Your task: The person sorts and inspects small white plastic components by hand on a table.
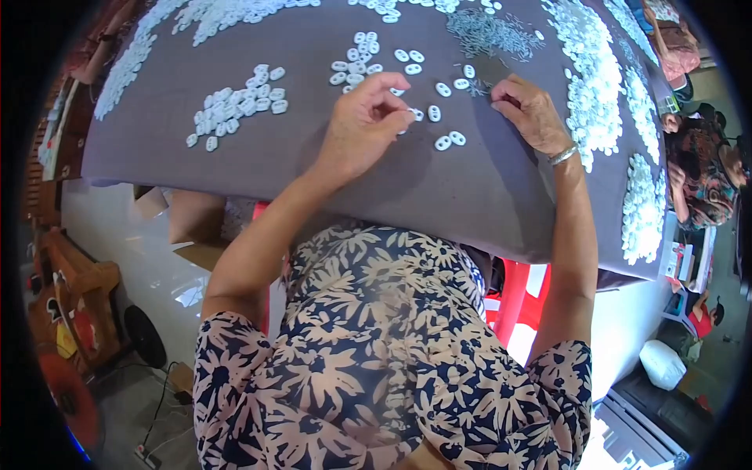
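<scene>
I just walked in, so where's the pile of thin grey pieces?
In the head view, the pile of thin grey pieces lies near the top, right of centre, beyond the right hand and left of the long white heap.

The pieces (434, 113) look smooth plastic, the pins (489, 35) metallic, the tablecloth (439, 196) matt fabric.

Bright glare on glossy floor (117, 251), soft shadows across tablecloth (274, 164), curved black rim.
</scene>
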A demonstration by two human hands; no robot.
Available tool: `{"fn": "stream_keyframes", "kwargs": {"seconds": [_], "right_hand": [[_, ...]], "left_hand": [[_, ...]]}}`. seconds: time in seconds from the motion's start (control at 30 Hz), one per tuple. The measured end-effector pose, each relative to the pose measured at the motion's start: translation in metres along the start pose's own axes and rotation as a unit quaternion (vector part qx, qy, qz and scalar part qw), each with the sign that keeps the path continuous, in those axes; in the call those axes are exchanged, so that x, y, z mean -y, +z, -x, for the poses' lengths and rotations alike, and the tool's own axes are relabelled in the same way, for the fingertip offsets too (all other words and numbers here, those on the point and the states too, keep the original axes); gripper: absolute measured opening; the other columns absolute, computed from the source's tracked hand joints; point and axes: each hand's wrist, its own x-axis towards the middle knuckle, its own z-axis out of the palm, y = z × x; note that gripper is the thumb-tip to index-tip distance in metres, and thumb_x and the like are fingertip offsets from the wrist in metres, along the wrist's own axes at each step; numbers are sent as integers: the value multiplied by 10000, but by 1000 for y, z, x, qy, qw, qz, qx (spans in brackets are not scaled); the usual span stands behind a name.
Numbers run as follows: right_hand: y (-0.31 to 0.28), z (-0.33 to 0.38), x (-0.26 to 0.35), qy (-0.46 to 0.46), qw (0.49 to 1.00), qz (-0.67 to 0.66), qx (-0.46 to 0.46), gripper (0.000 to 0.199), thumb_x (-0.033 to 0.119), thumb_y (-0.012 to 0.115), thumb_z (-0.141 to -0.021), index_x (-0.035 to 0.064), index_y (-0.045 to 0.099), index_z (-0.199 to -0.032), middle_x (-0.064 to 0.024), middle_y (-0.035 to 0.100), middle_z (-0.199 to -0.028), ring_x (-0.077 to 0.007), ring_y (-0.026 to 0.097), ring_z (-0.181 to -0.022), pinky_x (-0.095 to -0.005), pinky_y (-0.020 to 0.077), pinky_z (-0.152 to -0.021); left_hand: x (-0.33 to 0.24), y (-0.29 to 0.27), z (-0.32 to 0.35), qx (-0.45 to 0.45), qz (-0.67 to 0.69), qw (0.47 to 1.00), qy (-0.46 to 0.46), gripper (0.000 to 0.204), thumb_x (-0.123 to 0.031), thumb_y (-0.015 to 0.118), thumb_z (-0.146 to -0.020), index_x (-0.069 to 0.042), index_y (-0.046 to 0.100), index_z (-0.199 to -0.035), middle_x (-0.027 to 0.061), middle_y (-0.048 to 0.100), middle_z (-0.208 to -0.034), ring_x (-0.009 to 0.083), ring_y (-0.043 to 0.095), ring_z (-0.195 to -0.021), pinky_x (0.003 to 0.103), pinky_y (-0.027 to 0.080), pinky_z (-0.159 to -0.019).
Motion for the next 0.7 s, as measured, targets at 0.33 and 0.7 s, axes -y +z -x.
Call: {"fn": "stream_keyframes", "kwargs": {"seconds": [0.33, 0.7], "right_hand": [[31, -22, 66, 12, 971, -217, -96, 56, 92, 573, -907, 40, 593, -903, 59, 529, -750, -42, 430, -651, -213, 387, -583], [55, -28, 66, 66, 892, -446, -15, 96, 163, 640, -887, 70, 653, -908, 59, 577, -771, -20, 464, -650, -178, 381, -565]], "left_hand": [[7, 9, -1, -12, 54, 998, -5, 319, 1, 637, -817, -20, 514, -1110, 32, 620, -790, 55, 553, -660, 198, 452, -546], [21, 28, 5, -95, -1, 994, 45, 363, -1, 643, -805, -27, 489, -1132, 44, 619, -790, 67, 555, -660, 215, 472, -544]]}}
